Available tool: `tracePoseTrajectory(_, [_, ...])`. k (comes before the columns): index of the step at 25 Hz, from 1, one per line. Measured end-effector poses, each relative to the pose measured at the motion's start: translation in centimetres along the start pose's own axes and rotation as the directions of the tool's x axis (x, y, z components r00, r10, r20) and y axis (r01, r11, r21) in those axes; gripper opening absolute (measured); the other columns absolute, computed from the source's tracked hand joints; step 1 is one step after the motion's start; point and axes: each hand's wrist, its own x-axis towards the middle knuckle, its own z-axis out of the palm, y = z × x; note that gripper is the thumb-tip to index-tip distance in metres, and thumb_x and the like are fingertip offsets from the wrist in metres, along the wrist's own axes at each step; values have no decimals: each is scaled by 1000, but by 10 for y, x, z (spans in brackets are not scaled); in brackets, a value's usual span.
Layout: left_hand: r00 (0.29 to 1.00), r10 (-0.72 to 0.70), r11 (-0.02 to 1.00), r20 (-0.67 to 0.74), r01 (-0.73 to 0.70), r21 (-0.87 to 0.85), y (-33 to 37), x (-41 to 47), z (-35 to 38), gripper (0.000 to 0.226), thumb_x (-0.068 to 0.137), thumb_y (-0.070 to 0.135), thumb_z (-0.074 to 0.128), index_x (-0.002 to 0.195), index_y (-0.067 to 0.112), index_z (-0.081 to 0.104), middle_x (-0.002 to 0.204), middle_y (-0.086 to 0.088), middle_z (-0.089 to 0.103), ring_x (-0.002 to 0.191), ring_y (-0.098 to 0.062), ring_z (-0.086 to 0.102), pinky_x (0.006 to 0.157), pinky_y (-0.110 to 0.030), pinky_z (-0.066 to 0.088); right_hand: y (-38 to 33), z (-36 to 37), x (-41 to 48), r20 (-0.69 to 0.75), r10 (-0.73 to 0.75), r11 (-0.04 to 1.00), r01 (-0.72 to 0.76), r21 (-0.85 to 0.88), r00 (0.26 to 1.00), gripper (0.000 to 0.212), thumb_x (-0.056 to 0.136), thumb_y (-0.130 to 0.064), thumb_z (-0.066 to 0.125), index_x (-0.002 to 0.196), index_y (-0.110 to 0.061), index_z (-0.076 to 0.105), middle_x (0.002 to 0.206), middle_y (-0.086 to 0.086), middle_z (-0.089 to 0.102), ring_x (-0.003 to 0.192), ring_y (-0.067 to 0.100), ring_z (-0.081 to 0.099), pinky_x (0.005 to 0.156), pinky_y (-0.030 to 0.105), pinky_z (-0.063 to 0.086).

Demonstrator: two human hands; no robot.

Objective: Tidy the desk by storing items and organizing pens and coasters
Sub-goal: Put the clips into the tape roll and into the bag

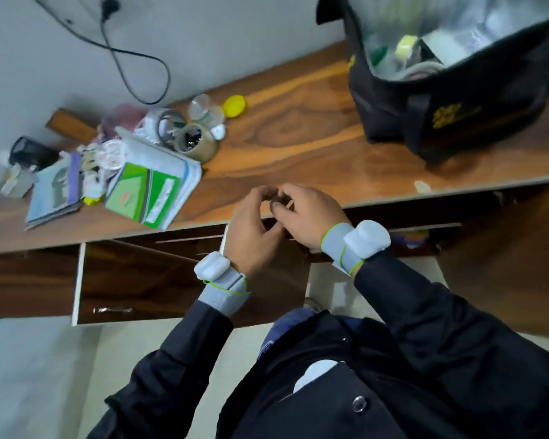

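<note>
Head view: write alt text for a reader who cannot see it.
Left hand and right hand meet at the wooden desk edge, fingers curled round a small dark item, above an open drawer. Books and tape rolls lie left; a black bag stands right.

Black jacket sleeves [184,359], grey wristbands [225,293] bearing white pods [212,265].

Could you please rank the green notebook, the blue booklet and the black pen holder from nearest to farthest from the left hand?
1. Green notebook, just left of the left hand, near the front of the desk.
2. Blue booklet, farther left.
3. Black pen holder, far left, towards the back.
</note>
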Motion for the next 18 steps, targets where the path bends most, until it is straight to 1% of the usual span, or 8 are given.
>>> tracePoseTrajectory(2, [992,-39,999,-121,36,-29,-14,8,-22,40,81,15,63,121,16,56,116,4,62,111,-12,56,97,-40,45,-27,5,30,64,-72,997,74,-33,995,12,88,-42,51,89,-30,54,100,-4,59,91,26,55,70,33,40])
tracePoseTrajectory(5, [985,-56,995,-164,41,-95,-36,30,-37,44,78,14,66,120,15,56,115,2,64,111,-13,59,97,-41,47,-48,11,67,88,-107,992,112,-59,990,11,86,-40,55,91,-30,56,105,-1,60,97,26,57,78,34,45])
tracePoseTrajectory(7, [977,-67,990,-203,40,-134,-58,50,-47,45,78,16,69,121,17,57,114,4,65,111,-9,59,96,-36,48,-58,19,97,84,-123,986,131,-100,989,12,86,-39,56,92,-29,59,103,0,61,99,27,58,79,34,46])
tracePoseTrajectory(9, [971,-50,986,-233,11,-165,-79,75,-54,43,78,17,68,121,18,59,112,7,66,109,-5,59,95,-30,47,-65,25,128,75,-125,976,136,-169,989,13,86,-40,57,91,-28,60,102,-1,61,99,26,58,75,32,42])
tracePoseTrajectory(12, [963,-30,980,-269,-25,-199,-107,105,-69,41,79,10,67,119,15,61,110,3,67,105,-6,60,89,-23,48,-78,37,167,77,-135,964,149,-221,988,14,85,-40,59,91,-28,62,101,-4,60,100,23,58,78,32,44])
tracePoseTrajectory(13, [964,-23,982,-266,-29,-188,-110,110,-68,42,79,10,67,120,15,62,111,1,67,106,-8,60,88,-24,49,-77,37,172,74,-125,968,138,-210,989,13,85,-40,60,90,-29,62,100,-6,59,101,21,58,81,33,46])
tracePoseTrajectory(16, [949,-114,989,-293,81,-121,-141,134,-78,49,80,25,68,127,16,57,120,-2,63,112,-19,56,92,-42,49,-86,43,205,93,-107,962,127,-240,990,15,83,-39,61,95,-30,62,102,-8,55,102,20,57,84,36,48])
tracePoseTrajectory(18, [930,-177,984,-323,177,-29,-164,146,-82,57,77,37,66,128,17,55,124,-4,60,113,-28,53,93,-42,45,-89,48,221,111,-84,962,109,-250,990,21,82,-38,60,102,-31,61,110,-5,56,102,22,58,86,38,48])
